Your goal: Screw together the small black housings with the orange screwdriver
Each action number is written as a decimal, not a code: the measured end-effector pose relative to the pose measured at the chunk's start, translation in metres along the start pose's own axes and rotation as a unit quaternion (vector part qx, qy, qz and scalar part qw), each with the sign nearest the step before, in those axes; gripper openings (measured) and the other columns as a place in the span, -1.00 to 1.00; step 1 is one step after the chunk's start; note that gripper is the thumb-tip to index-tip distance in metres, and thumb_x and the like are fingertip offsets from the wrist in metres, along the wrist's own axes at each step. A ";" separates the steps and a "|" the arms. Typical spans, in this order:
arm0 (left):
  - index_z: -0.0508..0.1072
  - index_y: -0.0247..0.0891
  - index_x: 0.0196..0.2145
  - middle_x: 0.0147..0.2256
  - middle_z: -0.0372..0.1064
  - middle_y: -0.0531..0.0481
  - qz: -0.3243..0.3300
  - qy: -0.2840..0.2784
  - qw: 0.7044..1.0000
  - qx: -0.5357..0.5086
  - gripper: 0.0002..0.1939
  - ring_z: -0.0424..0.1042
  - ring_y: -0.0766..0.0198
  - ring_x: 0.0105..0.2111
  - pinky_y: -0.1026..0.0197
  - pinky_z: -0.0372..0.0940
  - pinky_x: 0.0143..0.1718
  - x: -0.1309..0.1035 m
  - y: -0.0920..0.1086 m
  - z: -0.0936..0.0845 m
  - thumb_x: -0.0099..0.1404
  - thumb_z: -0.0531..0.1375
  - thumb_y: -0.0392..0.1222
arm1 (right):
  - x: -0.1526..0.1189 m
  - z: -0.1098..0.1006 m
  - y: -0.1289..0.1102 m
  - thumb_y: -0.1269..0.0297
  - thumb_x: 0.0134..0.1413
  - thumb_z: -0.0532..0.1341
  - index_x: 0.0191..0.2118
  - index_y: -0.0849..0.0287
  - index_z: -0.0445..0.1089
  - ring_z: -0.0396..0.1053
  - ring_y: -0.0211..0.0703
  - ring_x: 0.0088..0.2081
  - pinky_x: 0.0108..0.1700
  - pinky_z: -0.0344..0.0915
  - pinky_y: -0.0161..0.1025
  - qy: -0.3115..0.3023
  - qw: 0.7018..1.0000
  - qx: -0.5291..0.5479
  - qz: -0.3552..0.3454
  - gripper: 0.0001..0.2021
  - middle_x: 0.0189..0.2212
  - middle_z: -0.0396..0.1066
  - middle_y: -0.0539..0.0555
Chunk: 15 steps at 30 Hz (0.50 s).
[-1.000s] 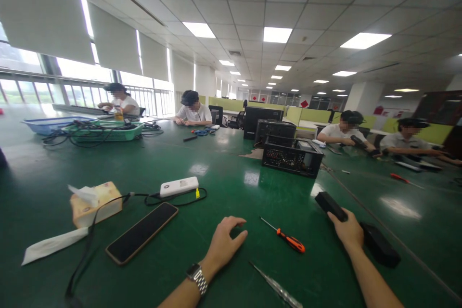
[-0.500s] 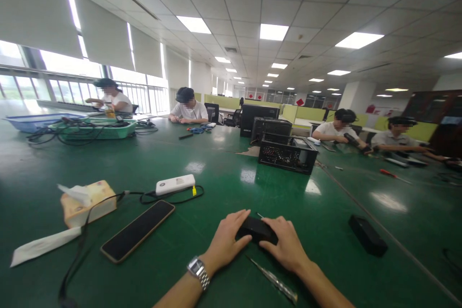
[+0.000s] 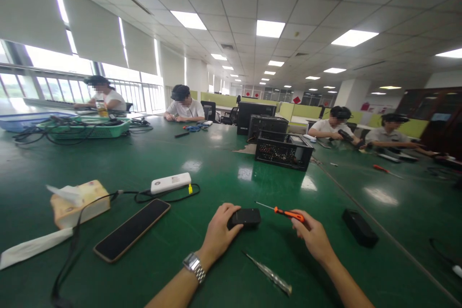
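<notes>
My left hand [image 3: 222, 231], with a metal watch at its wrist, grips the left end of a small black box [image 3: 248, 217] on the green table [image 3: 202, 264]. To the right, my right hand [image 3: 313, 235] holds an orange and black screwdriver [image 3: 288, 213] by the end of its handle. Its thin shaft points left, its tip near the box's right end. A clear-handled screwdriver [image 3: 270, 273] lies between my forearms. Another black block [image 3: 360, 227] rests on the table right of my right hand.
Left of my hands lie a phone [image 3: 133, 230], a white device [image 3: 171, 183] with a cable and a tissue pack [image 3: 81, 204]. Farther back are an opened computer case [image 3: 283, 151], a green basket [image 3: 84, 129] and several people at the table. A red screwdriver [image 3: 381, 169] lies at the right.
My right hand has left the black box and moved right, and the orange screwdriver now shows in it. My left hand stays on the box. The view has shifted slightly.
</notes>
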<state>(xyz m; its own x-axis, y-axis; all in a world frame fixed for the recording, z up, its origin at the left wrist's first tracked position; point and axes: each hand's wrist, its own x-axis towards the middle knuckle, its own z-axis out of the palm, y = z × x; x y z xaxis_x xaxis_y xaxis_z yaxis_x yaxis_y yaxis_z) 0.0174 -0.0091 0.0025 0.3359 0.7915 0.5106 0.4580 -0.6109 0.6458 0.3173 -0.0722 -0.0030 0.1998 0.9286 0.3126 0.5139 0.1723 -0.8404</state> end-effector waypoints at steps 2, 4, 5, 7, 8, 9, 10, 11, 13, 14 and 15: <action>0.40 -0.15 -0.01 -0.05 0.32 -0.06 0.007 0.020 1.000 0.008 -0.59 0.35 0.10 -0.04 0.05 0.28 0.04 0.000 -0.001 -0.001 0.16 0.26 -0.33 | -0.002 0.003 -0.009 -0.02 0.09 0.14 -0.14 0.21 0.41 0.27 -0.22 -0.56 -0.49 0.22 -0.30 0.021 0.998 0.049 -0.017 -0.60 -0.55 0.36 -0.02; 0.40 -0.15 -0.01 -0.04 0.31 -0.06 0.014 0.024 0.999 0.015 -0.58 0.34 0.09 -0.03 0.03 0.28 0.04 -0.001 -0.002 -0.001 0.16 0.25 -0.34 | -0.004 0.006 -0.016 -0.01 0.09 0.14 -0.19 0.22 0.41 0.26 -0.23 -0.56 -0.49 0.22 -0.31 0.030 0.997 0.061 -0.026 -0.63 -0.55 0.36 -0.02; 0.39 -0.15 0.00 -0.03 0.30 -0.07 0.019 0.023 0.999 0.017 -0.58 0.34 0.09 -0.03 0.02 0.28 0.05 -0.001 -0.002 -0.001 0.17 0.24 -0.35 | -0.005 0.007 -0.019 0.00 0.09 0.14 -0.19 0.22 0.41 0.26 -0.23 -0.56 -0.49 0.22 -0.31 0.028 0.998 0.057 -0.028 -0.63 -0.54 0.36 -0.02; 0.39 -0.15 0.01 -0.02 0.29 -0.08 0.029 0.020 0.999 0.019 -0.57 0.33 0.09 -0.02 0.02 0.28 0.06 -0.002 -0.003 0.000 0.17 0.24 -0.36 | -0.007 0.009 -0.022 0.02 0.09 0.14 -0.19 0.21 0.41 0.28 -0.23 -0.56 -0.49 0.22 -0.32 0.023 0.998 0.043 -0.031 -0.65 -0.53 0.37 -0.02; 0.39 -0.15 0.01 -0.02 0.29 -0.08 0.033 0.019 0.999 0.020 -0.57 0.33 0.08 -0.01 0.02 0.28 0.06 -0.002 -0.003 0.000 0.17 0.23 -0.36 | -0.007 0.009 -0.022 0.03 0.10 0.14 -0.19 0.21 0.41 0.29 -0.23 -0.56 -0.49 0.22 -0.32 0.022 0.999 0.035 -0.033 -0.65 -0.54 0.37 -0.02; 0.39 -0.15 0.01 -0.03 0.30 -0.08 0.035 0.018 0.999 0.020 -0.57 0.33 0.08 -0.01 0.02 0.28 0.06 -0.002 -0.002 0.000 0.17 0.23 -0.36 | -0.007 0.009 -0.022 0.04 0.11 0.13 -0.19 0.21 0.41 0.29 -0.23 -0.56 -0.49 0.22 -0.32 0.023 0.999 0.028 -0.036 -0.66 -0.55 0.37 -0.02; 0.39 -0.15 0.01 -0.03 0.30 -0.08 0.037 0.018 0.999 0.021 -0.57 0.34 0.08 -0.02 0.01 0.29 0.06 -0.002 -0.002 0.000 0.17 0.23 -0.36 | -0.007 0.008 -0.022 0.05 0.12 0.12 -0.20 0.21 0.41 0.29 -0.22 -0.56 -0.49 0.22 -0.33 0.024 0.999 0.021 -0.037 -0.67 -0.55 0.37 -0.02; 0.39 -0.14 0.01 -0.03 0.30 -0.08 0.038 0.018 0.999 0.022 -0.57 0.34 0.08 -0.02 0.01 0.29 0.05 -0.002 -0.002 -0.001 0.17 0.23 -0.36 | -0.007 0.007 -0.022 0.06 0.12 0.11 -0.20 0.21 0.40 0.29 -0.22 -0.56 -0.49 0.22 -0.33 0.025 0.999 0.014 -0.037 -0.68 -0.56 0.36 -0.03; 0.39 -0.14 0.01 -0.03 0.31 -0.08 0.039 0.019 0.999 0.025 -0.57 0.35 0.08 -0.02 0.02 0.30 0.05 -0.002 -0.002 -0.002 0.17 0.23 -0.35 | -0.006 0.005 -0.022 0.07 0.14 0.09 -0.20 0.20 0.40 0.29 -0.22 -0.56 -0.50 0.20 -0.33 0.024 0.999 -0.001 -0.037 -0.69 -0.57 0.35 -0.04; 0.40 -0.14 0.01 -0.03 0.31 -0.08 0.040 0.019 0.999 0.027 -0.57 0.35 0.08 -0.03 0.02 0.30 0.04 -0.002 -0.002 -0.002 0.16 0.24 -0.35 | -0.006 0.004 -0.022 0.08 0.15 0.08 -0.19 0.20 0.40 0.29 -0.22 -0.56 -0.51 0.19 -0.33 0.022 0.999 -0.010 -0.038 -0.69 -0.58 0.35 -0.04; 0.40 -0.14 0.00 -0.03 0.31 -0.08 0.041 0.018 0.999 0.030 -0.57 0.35 0.08 -0.03 0.02 0.31 0.04 -0.002 -0.002 -0.003 0.16 0.24 -0.35 | -0.006 0.003 -0.022 0.08 0.15 0.08 -0.20 0.19 0.40 0.27 -0.22 -0.57 -0.51 0.18 -0.34 0.022 0.999 -0.024 -0.042 -0.70 -0.59 0.34 -0.05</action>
<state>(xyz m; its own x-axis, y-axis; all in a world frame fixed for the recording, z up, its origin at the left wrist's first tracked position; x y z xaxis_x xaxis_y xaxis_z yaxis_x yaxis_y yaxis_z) 0.0138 -0.0089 0.0018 0.3446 0.7366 0.5820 0.4784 -0.6712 0.5662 0.3021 -0.0806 0.0123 0.1906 0.8958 0.4016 0.5690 0.2326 -0.7888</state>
